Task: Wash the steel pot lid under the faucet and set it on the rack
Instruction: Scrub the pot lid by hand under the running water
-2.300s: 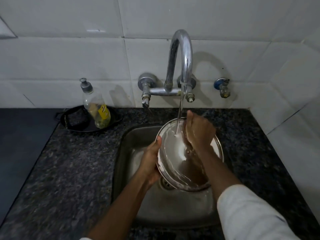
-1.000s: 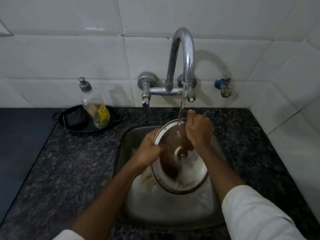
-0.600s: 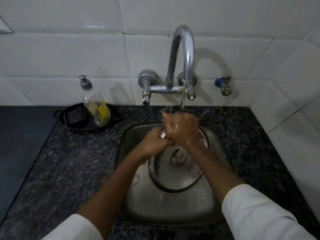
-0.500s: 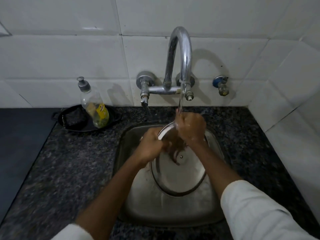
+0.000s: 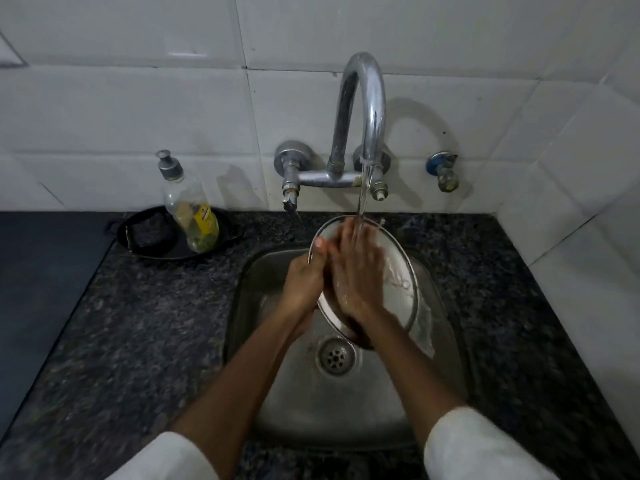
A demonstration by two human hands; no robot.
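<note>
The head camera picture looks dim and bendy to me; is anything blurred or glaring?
Head view: dim, with a hard faucet shadow on the tiles; the wide lens bows the tile lines; glare streaks the spout; the countertop smears, while the steel pot lid stays fairly sharp.

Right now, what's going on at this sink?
A person is rinsing a steel pot lid under the running faucet, over the sink. The left hand grips the lid's left rim and holds it tilted, while the right hand lies flat on its face in the stream of water. A soap bottle stands in a dark tray on the counter. No rack is in view; the lid is not yet set down.
</note>
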